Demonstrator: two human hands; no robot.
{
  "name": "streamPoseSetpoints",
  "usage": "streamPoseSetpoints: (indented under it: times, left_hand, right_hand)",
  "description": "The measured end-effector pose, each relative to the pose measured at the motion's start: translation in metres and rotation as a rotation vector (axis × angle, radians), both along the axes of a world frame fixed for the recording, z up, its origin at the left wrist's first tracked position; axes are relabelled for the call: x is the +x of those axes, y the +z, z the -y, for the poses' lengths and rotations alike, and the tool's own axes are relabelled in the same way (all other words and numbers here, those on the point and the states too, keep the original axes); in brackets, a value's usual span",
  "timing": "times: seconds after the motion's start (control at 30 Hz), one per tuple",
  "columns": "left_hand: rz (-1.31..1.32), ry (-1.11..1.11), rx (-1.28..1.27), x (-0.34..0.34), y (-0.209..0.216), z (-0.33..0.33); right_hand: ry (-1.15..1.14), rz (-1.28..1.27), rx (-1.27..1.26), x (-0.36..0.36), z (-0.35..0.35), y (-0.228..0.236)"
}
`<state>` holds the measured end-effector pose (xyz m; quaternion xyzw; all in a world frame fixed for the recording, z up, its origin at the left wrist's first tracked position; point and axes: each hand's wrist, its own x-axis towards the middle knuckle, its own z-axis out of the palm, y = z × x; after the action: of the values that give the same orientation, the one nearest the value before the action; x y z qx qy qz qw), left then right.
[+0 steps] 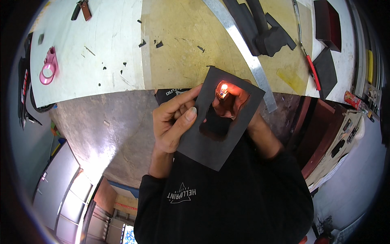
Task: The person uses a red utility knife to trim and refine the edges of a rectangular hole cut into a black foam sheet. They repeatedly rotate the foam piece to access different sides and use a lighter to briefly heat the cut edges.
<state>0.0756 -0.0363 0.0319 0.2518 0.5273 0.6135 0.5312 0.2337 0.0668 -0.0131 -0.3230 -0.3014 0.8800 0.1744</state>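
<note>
In front of my chest I hold up a black flat sheet [194,139] with a large rectangular opening cut through it. My left hand [171,122] pinches the sheet's left edge, thumb on the near face and fingers behind. Through the opening my right hand [239,99] shows, curled around what looks like a lighter [222,96]. Its lit flame [224,87] glows orange close to the opening's upper edge. Most of the lighter's body is hidden by my fingers, and the right wrist passes behind the sheet.
The worktable [109,49] carries a long metal ruler [239,38], black pieces [264,36], a red-handled tool [313,73] and a dark red box [327,24]. A pink tape dispenser [49,68] stands left. Small black scraps [159,44] lie scattered. A brown key fob [85,11] lies far left.
</note>
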Motion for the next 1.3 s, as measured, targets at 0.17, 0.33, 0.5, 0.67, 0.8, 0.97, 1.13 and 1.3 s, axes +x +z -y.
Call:
streamPoseSetpoints:
  times: [0.17, 0.33, 0.5, 0.67, 0.8, 0.97, 1.13, 1.3]
  left_hand:
    - [0.021, -0.004, -0.024, -0.001, 0.0, 0.001]
    - [0.039, -0.005, -0.02, 0.001, 0.0, 0.0]
    - [0.055, 0.002, -0.021, 0.001, 0.0, -0.001]
    - [0.064, 0.012, -0.035, 0.003, 0.002, -0.002]
    - [0.071, 0.035, -0.054, 0.005, 0.007, -0.004]
    - [-0.008, 0.005, -0.05, 0.0, -0.001, -0.001]
    - [0.039, 0.023, -0.066, 0.002, 0.002, -0.003]
    - [0.055, 0.012, -0.093, 0.0, -0.001, 0.0]
  right_hand:
    - [0.043, 0.097, 0.271, -0.001, 0.01, -0.004]
    - [0.084, 0.092, -0.061, -0.001, -0.005, 0.006]
    - [0.208, 0.038, 0.167, -0.004, -0.003, 0.01]
    - [0.058, 0.087, -0.001, -0.005, -0.007, 0.013]
    - [0.186, 0.06, 0.365, -0.004, -0.001, 0.01]
    - [0.116, 0.198, 0.531, 0.002, -0.003, 0.007]
    - [0.132, 0.119, 0.027, -0.004, -0.01, 0.02]
    - [0.2, 0.167, 0.368, 0.0, -0.002, 0.01]
